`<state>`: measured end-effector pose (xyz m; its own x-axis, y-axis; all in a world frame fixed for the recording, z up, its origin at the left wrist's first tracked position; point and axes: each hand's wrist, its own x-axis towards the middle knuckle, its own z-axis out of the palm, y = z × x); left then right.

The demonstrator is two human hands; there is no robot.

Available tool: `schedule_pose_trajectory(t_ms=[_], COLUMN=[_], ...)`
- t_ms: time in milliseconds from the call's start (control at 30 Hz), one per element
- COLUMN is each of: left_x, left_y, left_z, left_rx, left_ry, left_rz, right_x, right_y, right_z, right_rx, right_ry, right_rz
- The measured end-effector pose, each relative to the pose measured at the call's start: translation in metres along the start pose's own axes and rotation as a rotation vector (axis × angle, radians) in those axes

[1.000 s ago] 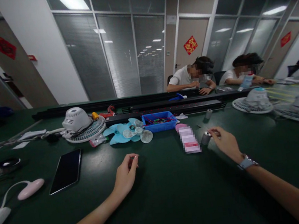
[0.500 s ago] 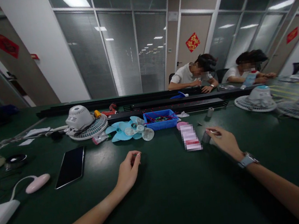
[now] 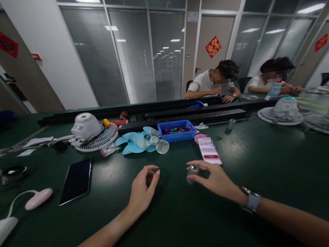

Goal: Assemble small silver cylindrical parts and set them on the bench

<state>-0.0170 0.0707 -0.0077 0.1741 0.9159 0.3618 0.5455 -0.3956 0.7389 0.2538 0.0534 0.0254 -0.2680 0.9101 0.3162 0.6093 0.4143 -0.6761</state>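
My right hand (image 3: 214, 176) pinches a small metal motor (image 3: 192, 171), a short silver cylinder with a shiny end, between thumb and fingers just above the green table (image 3: 179, 224). Its outline is slightly blurred. To the left, my left hand (image 3: 145, 188) is curved with thumb and fingers apart and nothing between them. Just beyond my right hand lies a phone (image 3: 209, 149) with a lit pink-and-white screen. A similar silver cylinder (image 3: 232, 124) stands farther back on the right.
Behind my hands are light-blue fan blades (image 3: 136, 141) and a blue bin (image 3: 178, 133) of wires. A white fan housing (image 3: 86, 127) sits back left, near a dark tablet (image 3: 76, 181). More fan parts (image 3: 286, 109) lie right. Co-workers (image 3: 205, 84) sit across the table.
My right hand has moved left, carrying the motor from the right of the phone to in front of it. My left hand has stayed nearly in place, its fingers slightly more parted.
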Motion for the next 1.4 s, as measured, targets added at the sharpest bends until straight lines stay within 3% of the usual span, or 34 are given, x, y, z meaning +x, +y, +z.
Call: schedule_pose_trajectory(t_ms=[133, 300, 633, 867, 1100, 1400], left_x=[-0.008, -0.012, 0.002, 0.003, -0.002, 0.000], left_y=[0.008, 0.013, 0.028, 0.027, -0.002, -0.007], left_z=[0.001, 0.004, 0.018, 0.004, 0.001, 0.003], left_rx=[0.083, 0.091, -0.016, -0.044, 0.212, 0.245], left_ry=[0.015, -0.051, -0.092, 0.084, -0.169, -0.199], left_rz=[0.209, 0.305, 0.181, 0.133, 0.014, 0.053], right_x=[0.004, 0.007, 0.009, 0.009, 0.009, 0.006], right_y=[-0.023, -0.017, -0.009, -0.012, -0.015, -0.017], right_z=[0.040, 0.053, 0.059, 0.055, 0.051, 0.048], right_rx=[0.028, 0.109, 0.305, 0.294, 0.255, 0.209], right_ry=[-0.104, -0.087, -0.156, -0.164, -0.179, -0.144], right_rz=[-0.040, -0.049, -0.017, -0.009, 0.004, -0.007])
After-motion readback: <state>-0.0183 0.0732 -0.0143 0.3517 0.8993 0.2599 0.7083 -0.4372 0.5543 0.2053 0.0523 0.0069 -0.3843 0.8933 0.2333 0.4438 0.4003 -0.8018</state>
